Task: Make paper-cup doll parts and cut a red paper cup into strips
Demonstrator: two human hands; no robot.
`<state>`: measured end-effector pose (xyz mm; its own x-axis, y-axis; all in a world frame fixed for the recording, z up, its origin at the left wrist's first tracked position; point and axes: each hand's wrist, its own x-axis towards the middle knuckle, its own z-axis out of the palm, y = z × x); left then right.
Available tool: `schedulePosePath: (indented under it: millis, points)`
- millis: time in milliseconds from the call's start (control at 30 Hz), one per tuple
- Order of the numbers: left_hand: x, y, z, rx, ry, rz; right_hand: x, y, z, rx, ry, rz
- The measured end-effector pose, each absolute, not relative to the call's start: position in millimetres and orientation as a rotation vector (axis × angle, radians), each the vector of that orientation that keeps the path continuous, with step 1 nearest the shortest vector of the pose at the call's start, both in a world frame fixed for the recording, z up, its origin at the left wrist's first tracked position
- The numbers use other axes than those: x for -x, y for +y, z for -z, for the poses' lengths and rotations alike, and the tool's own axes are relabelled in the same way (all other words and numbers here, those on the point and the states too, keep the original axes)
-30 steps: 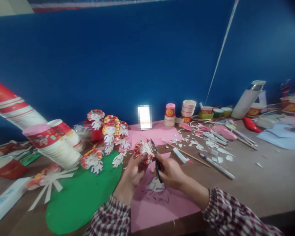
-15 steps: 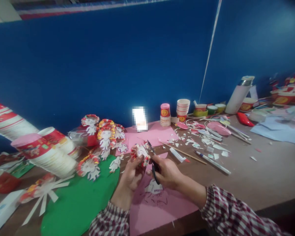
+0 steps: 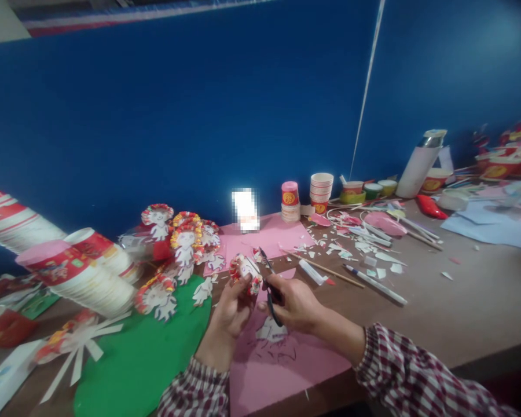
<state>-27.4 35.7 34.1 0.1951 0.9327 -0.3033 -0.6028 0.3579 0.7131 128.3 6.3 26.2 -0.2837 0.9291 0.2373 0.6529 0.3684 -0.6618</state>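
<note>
Between the thumb and fingers of my left hand (image 3: 235, 307) is a paper cutout (image 3: 248, 271), a white drawn face with a red and yellow fringe. My right hand (image 3: 296, 302) grips black-handled scissors (image 3: 274, 298), their blades apart and pointing away from me, close to the cutout's right edge. Under both hands lies a pink paper sheet (image 3: 282, 382) with dark strokes drawn on it. A small white paper piece (image 3: 271, 329) rests on that sheet. Similar finished-looking paper figures (image 3: 184, 246) stand and lie to the left of my hands.
A green oval sheet (image 3: 143, 359) and leaning stacks of paper cups (image 3: 84, 278) occupy the left. Paper scraps (image 3: 351, 249), a wooden stick (image 3: 330, 270) and a white pen (image 3: 375, 285) lie to the right. Upright cups (image 3: 290, 200) and a white bottle (image 3: 419, 168) stand by the blue partition (image 3: 200, 116).
The view has shifted very slightly. The cutout has turned a little in my left hand, and the scissors remain beside it in nearly the same place.
</note>
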Motion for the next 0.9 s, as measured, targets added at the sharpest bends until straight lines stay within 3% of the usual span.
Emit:
schedulePosePath:
  millis: [900]
  points:
    - [25.3, 35.2, -38.7, -0.359, 0.816, -1.188, -126.7, 2.7, -29.6, 1.376, -2.022, -0.553]
